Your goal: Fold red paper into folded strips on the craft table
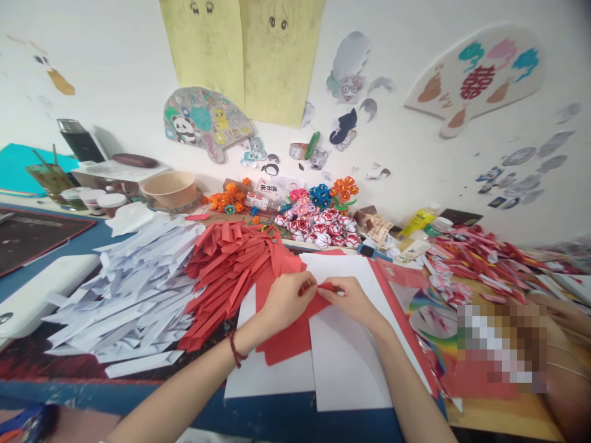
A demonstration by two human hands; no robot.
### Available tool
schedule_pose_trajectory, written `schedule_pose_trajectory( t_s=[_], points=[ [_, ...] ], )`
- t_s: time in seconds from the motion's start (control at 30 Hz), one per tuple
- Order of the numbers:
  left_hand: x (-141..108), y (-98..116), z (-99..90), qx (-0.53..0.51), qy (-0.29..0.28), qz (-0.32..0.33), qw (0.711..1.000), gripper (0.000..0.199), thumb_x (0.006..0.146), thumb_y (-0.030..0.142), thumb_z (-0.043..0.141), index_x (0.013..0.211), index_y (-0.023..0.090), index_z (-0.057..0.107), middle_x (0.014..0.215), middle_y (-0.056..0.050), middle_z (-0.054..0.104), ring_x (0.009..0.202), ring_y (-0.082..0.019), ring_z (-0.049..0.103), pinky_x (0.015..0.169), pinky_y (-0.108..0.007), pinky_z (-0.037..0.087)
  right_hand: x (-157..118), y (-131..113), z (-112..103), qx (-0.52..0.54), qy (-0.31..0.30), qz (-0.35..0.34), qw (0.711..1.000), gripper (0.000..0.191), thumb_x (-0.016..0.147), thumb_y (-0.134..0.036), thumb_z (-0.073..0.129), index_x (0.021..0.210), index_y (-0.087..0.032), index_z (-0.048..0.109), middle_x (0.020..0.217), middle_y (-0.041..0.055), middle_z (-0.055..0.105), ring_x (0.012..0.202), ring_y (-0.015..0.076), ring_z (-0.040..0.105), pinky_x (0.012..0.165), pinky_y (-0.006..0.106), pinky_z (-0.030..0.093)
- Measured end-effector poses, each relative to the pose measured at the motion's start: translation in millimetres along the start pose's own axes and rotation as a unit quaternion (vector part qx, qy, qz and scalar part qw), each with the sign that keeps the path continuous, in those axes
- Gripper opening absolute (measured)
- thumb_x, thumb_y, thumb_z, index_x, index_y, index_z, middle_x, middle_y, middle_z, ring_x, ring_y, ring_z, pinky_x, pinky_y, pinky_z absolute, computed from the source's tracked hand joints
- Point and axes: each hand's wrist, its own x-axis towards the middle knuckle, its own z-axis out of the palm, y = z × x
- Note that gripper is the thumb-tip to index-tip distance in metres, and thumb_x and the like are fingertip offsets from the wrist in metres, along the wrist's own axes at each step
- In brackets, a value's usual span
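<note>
My left hand (292, 298) and my right hand (349, 298) meet over the middle of the table, pinching a small piece of folded red paper (325, 287) between their fingertips. Its exact shape is partly hidden by the fingers. Beneath my hands lie flat red paper sheets (286, 341) on top of white paper sheets (353, 375). Left of my left hand is a heap of folded red paper strips (226, 264), and beyond it a larger heap of folded white paper strips (143, 295).
Red-and-white paper flowers (323, 227) are piled at the back, beside orange flowers (226, 200). A tan bowl (170, 187) and jars (111, 203) stand back left. A white case (46, 289) lies at left. On the right, another person's arm (570, 369) is near colourful strips (484, 258).
</note>
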Motion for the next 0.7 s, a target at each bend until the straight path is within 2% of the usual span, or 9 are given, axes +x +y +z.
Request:
schedule_pose_trajectory(
  t_s=[0.13, 0.23, 0.37, 0.5, 0.7],
  points=[
    [-2, 1, 3.9, 0.004, -0.009, -0.004, 1.0, 0.015, 0.081, 0.021, 0.047, 0.072, 0.017, 0.059, 0.063, 0.001, 0.059, 0.055, -0.01, 0.049, 0.054, -0.021, 0.03, 1, 0, 0, -0.002, 0.024, -0.011, 1.0, 0.039, 0.089, -0.044, 0.051, 0.062, -0.016, 0.055, 0.058, -0.0031, 0.044, 0.059, 0.0111, 0.039, 0.054, 0.023, 0.029],
    [-3, 4, 7.0, -0.032, -0.013, -0.018, 0.999, 0.016, 0.079, 0.019, 0.045, 0.066, 0.016, 0.054, 0.058, 0.003, 0.052, 0.053, -0.009, 0.043, 0.052, -0.02, 0.027, 0, -6, 3, -0.002, 0.042, -0.029, 0.999, 0.039, 0.091, -0.042, 0.049, 0.06, -0.017, 0.049, 0.06, -0.0031, 0.042, 0.06, 0.0111, 0.039, 0.054, 0.023, 0.029],
    [-1, 7, 8.9, -0.089, 0.003, -0.047, 0.995, 0.018, 0.077, 0.02, 0.043, 0.06, 0.015, 0.047, 0.056, 0.004, 0.043, 0.055, -0.009, 0.04, 0.053, -0.02, 0.026, -3, -14, 11, -0.029, 0.098, -0.063, 0.993, 0.038, 0.092, -0.036, 0.049, 0.059, -0.018, 0.042, 0.059, -0.0029, 0.041, 0.058, 0.0109, 0.04, 0.055, 0.024, 0.03],
    [3, 6, 9.5, -0.132, 0.011, -0.05, 0.99, 0.02, 0.076, 0.021, 0.042, 0.057, 0.016, 0.04, 0.055, 0.005, 0.035, 0.056, -0.008, 0.034, 0.052, -0.02, 0.024, -6, -18, 17, -0.047, 0.144, -0.088, 0.985, 0.034, 0.093, -0.029, 0.047, 0.061, -0.018, 0.042, 0.062, -0.0017, 0.044, 0.058, 0.0112, 0.042, 0.057, 0.024, 0.032],
    [5, 4, 10.6, -0.129, -0.014, -0.046, 0.99, 0.016, 0.069, 0.019, 0.042, 0.055, 0.016, 0.036, 0.054, 0.005, 0.032, 0.054, -0.008, 0.031, 0.051, -0.021, 0.023, -9, -22, 13, -0.068, 0.244, -0.09, 0.963, 0.035, 0.092, -0.026, 0.05, 0.059, -0.019, 0.038, 0.059, -0.0034, 0.037, 0.055, 0.0101, 0.035, 0.055, 0.025, 0.029]
  ],
)
